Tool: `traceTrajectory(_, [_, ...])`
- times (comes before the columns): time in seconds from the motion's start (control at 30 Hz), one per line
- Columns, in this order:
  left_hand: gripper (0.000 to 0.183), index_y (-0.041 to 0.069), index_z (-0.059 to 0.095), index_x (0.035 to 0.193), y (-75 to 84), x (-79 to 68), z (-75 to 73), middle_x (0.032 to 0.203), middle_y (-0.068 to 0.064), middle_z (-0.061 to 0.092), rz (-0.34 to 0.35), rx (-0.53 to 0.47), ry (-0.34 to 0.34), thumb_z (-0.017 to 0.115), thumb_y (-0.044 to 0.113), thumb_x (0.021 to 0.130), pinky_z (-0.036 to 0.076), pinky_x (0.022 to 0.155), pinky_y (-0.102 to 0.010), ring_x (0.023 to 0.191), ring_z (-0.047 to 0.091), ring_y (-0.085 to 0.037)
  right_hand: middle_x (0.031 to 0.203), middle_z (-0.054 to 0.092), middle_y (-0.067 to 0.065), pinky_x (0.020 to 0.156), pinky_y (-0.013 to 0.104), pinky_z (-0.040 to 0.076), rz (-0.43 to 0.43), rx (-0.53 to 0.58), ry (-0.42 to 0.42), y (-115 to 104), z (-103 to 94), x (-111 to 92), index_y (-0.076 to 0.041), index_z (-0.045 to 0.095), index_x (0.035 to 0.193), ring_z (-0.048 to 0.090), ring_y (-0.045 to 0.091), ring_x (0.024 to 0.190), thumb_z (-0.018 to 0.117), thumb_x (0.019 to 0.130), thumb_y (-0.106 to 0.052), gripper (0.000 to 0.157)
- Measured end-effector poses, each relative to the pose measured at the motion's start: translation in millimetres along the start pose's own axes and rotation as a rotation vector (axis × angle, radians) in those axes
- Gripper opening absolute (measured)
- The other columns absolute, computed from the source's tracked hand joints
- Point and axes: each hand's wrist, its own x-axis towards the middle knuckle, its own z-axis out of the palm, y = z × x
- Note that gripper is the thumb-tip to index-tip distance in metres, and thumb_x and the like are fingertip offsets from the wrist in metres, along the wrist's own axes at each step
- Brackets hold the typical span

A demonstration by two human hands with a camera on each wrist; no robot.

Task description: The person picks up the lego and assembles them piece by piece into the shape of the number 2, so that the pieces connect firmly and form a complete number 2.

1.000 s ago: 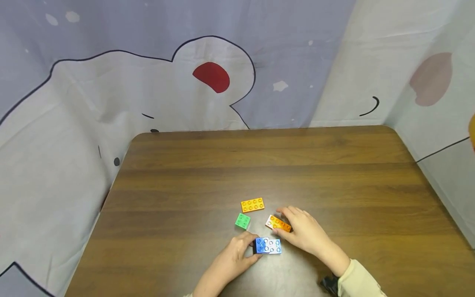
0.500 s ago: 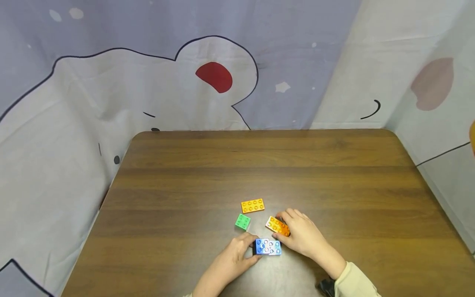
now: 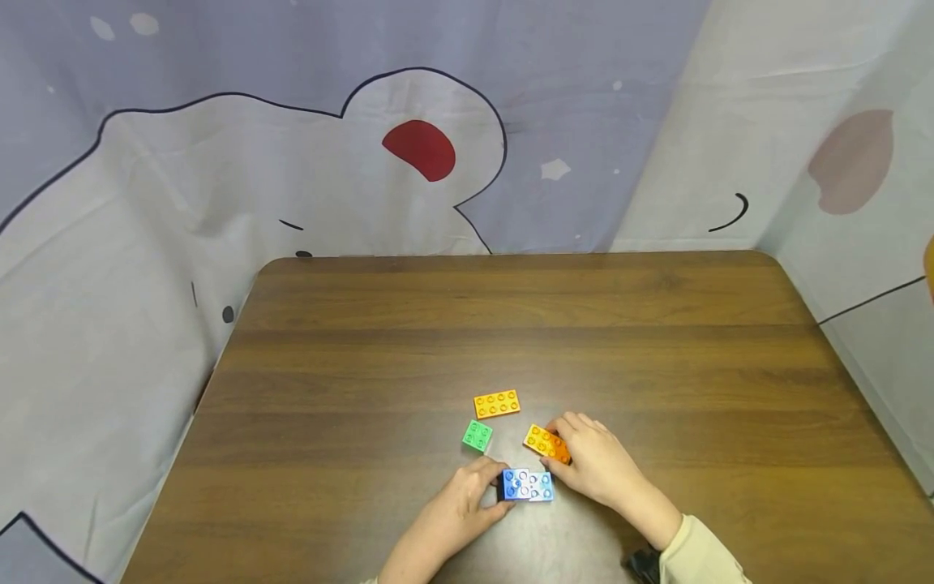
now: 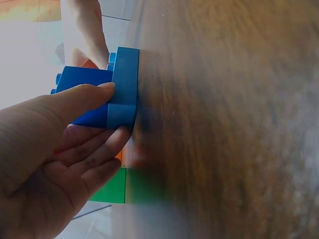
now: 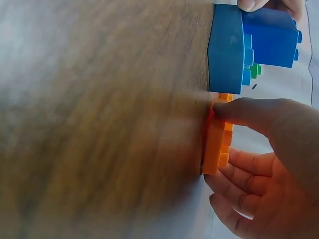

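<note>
My left hand [image 3: 460, 503] holds two joined blue bricks near the front of the table, thumb on one side and fingers on the other. In the left wrist view, a dark blue brick [image 4: 92, 77] is stacked on a longer, lighter blue brick [image 4: 125, 82], which lies on the tabletop. My right hand [image 3: 601, 462] grips a flat orange brick [image 3: 543, 442] between thumb and fingers. The right wrist view has the thumb on the side of this orange brick [image 5: 214, 144], just beside the lighter blue brick [image 5: 227, 55]. The hand covers its right end.
Behind the blue bricks lie a small green brick [image 3: 477, 435] and a flat yellow-orange brick [image 3: 497, 404]. The brown wooden table [image 3: 365, 324] ends at a printed curtain [image 3: 569, 122] at the back and sides. Something black [image 3: 644, 564] shows beside the right sleeve.
My right hand has shifted slightly left and down, its fingers closing nearer around the orange brick. My left hand and the blue bricks stay in place.
</note>
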Motion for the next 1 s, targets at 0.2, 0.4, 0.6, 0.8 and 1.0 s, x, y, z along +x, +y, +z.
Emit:
traceTrajectory(0.2, [0.036,-0.003,0.062,0.109,0.2,0.3,1.5,0.105,-0.008,0.064,-0.004,-0.007,-0.005,0.074,0.011,0.077,0.051,0.085,-0.022,0.097,0.061,-0.014,0.086,0.061,-0.003,0.073,0.036,0.049,0.011,0.012,0.033,-0.1,-2.1,-1.0,-0.008,0.064,0.093,0.056,0.015,0.079,0.078,0.069,-0.030,0.035])
traceTrajectory(0.4, [0.037,-0.002,0.062,0.109,-0.4,1.1,2.3,0.105,-0.008,0.064,-0.010,-0.010,-0.006,0.074,0.010,0.076,0.051,0.085,-0.022,0.097,0.061,-0.014,0.087,0.063,-0.006,0.070,0.033,0.049,-0.020,-0.010,0.068,-2.3,-9.1,-0.8,-0.012,0.065,0.094,0.056,0.012,0.076,0.077,0.068,-0.035,0.037])
traceTrajectory(0.6, [0.037,-0.002,0.062,0.110,-1.1,0.3,3.3,0.106,-0.008,0.064,-0.012,-0.006,-0.008,0.074,0.012,0.077,0.051,0.085,-0.022,0.098,0.061,-0.015,0.092,0.063,-0.006,0.071,0.030,0.048,-0.099,-0.045,0.079,-3.7,-17.1,-1.7,-0.014,0.066,0.099,0.056,0.010,0.081,0.077,0.070,-0.036,0.039])
traceTrajectory(0.8, [0.037,-0.001,0.062,0.110,-1.2,-0.6,2.3,0.107,-0.008,0.064,0.000,-0.006,0.000,0.074,0.012,0.077,0.051,0.085,-0.023,0.097,0.061,-0.015,0.088,0.061,-0.009,0.069,0.027,0.046,-0.178,-0.050,0.140,-6.4,-27.1,-4.4,-0.015,0.065,0.100,0.052,0.007,0.078,0.075,0.069,-0.036,0.038])
traceTrajectory(1.0, [0.033,-0.001,0.062,0.107,-2.6,0.2,1.9,0.104,-0.007,0.064,0.026,-0.024,0.015,0.073,0.011,0.078,0.051,0.084,-0.022,0.095,0.062,-0.015,0.087,0.060,-0.011,0.069,0.026,0.046,-0.264,0.002,0.198,-12.3,-35.6,-6.7,-0.017,0.065,0.100,0.051,0.004,0.077,0.075,0.068,-0.034,0.038])
